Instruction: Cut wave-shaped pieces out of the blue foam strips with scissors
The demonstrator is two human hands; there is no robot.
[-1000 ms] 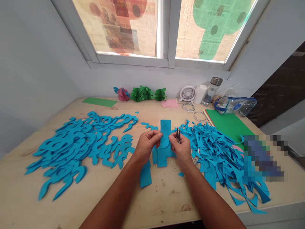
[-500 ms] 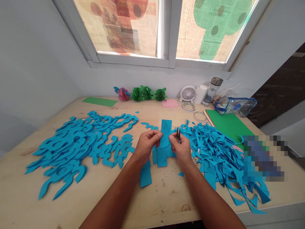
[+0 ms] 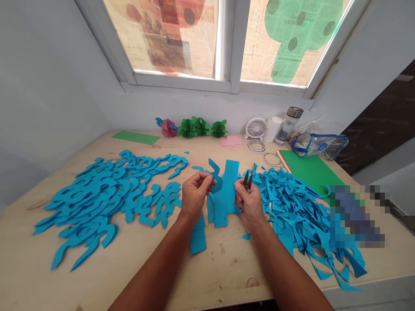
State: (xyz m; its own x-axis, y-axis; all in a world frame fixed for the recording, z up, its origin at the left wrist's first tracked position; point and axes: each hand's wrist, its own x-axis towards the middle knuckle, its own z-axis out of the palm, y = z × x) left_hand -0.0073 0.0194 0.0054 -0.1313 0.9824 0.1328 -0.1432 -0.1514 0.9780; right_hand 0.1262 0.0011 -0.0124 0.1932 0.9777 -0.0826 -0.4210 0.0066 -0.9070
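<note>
Left grip (image 3: pixel 196 192) is pinching a curly blue cutout (image 3: pixel 217 184), right grip (image 3: pixel 249 197) has scissors (image 3: pixel 248 180) plus a blue strip (image 3: pixel 231 185). Tabletop (image 3: pixel 223 270) is crowded: cutout pile (image 3: pixel 100 190) left, scraps (image 3: pixel 288 203) right, fan (image 3: pixel 256 128) behind.

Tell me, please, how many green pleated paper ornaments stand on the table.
3, in a row below the window: left ornament, middle ornament and right ornament. Others could be hidden behind them.

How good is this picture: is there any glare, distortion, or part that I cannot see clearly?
Head view: bright glare lines the bottom of the window; head view: the table seems stretched toward the corners, as with a wide lens; head view: pixel blocks hide something at right, while the scissors look fairly clear.
</note>
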